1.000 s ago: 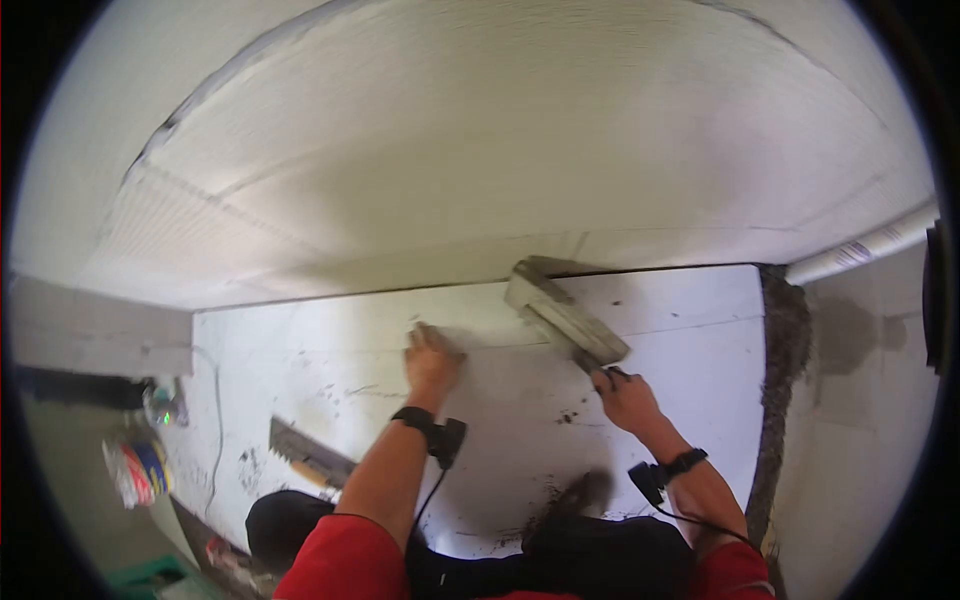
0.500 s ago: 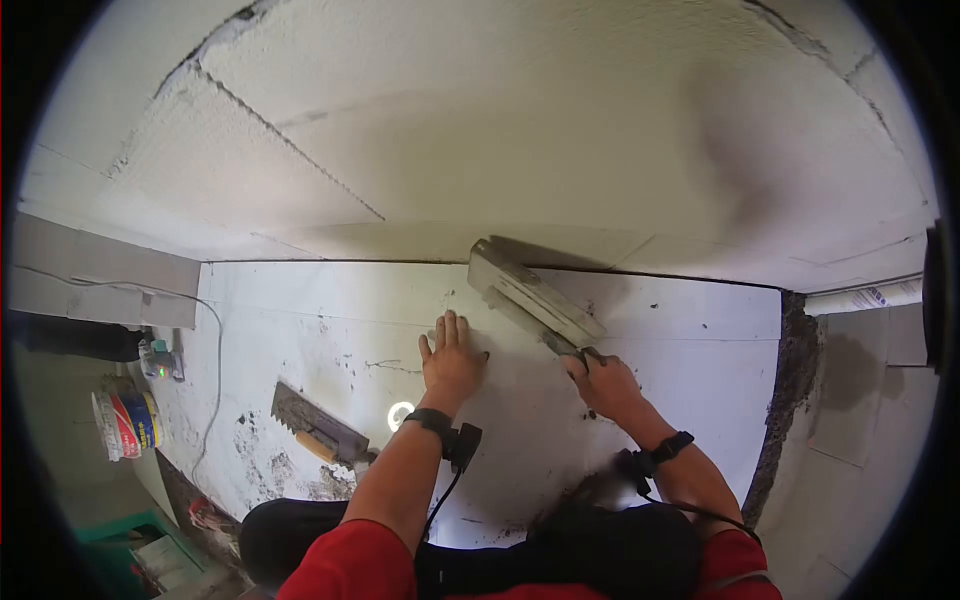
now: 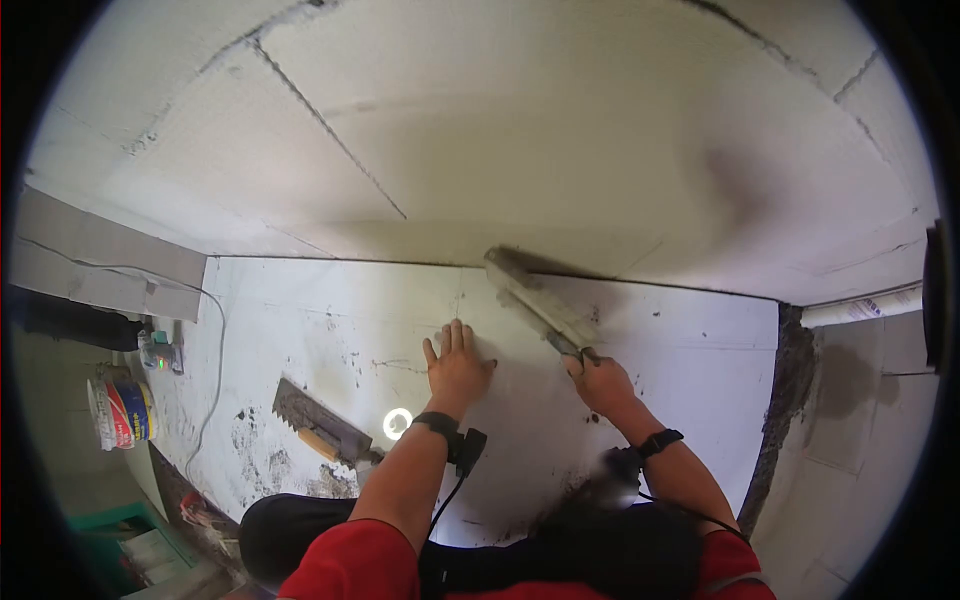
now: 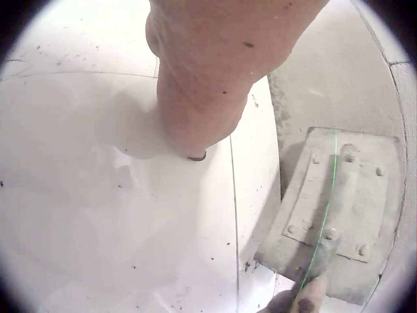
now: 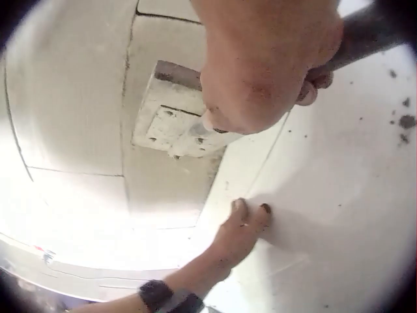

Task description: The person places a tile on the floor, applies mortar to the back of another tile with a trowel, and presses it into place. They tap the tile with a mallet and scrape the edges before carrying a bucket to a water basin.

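My right hand point(image 3: 603, 385) grips the dark handle of a flat tamping paddle point(image 3: 540, 300). The paddle's thick, grey rectangular plate is smeared with mortar; a smaller bolted plate shows on its back in the left wrist view point(image 4: 345, 202). Blurred in the head view, it slants along the seam where the white tile surface point(image 3: 650, 400) meets the pale wall point(image 3: 560, 150). My left hand point(image 3: 460, 368) rests on the white tiles, left of the paddle, fingers straight and spread. A notched trowel point(image 3: 320, 418) with a wooden handle lies left of my left forearm.
A thin cable point(image 3: 218, 370) runs down the left side, near a small device with a green light point(image 3: 160, 358). Beyond it stands a labelled bucket point(image 3: 122, 410). Rough mortar point(image 3: 785, 385) borders the tiles on the right, below a white pipe point(image 3: 865, 307). Crumbs dot the surface.
The paddle swung left, then shifted slightly right and blurred. My left hand's fingers spread out flat on the tiles. The head view has shifted, bringing more of the wall joints into sight.
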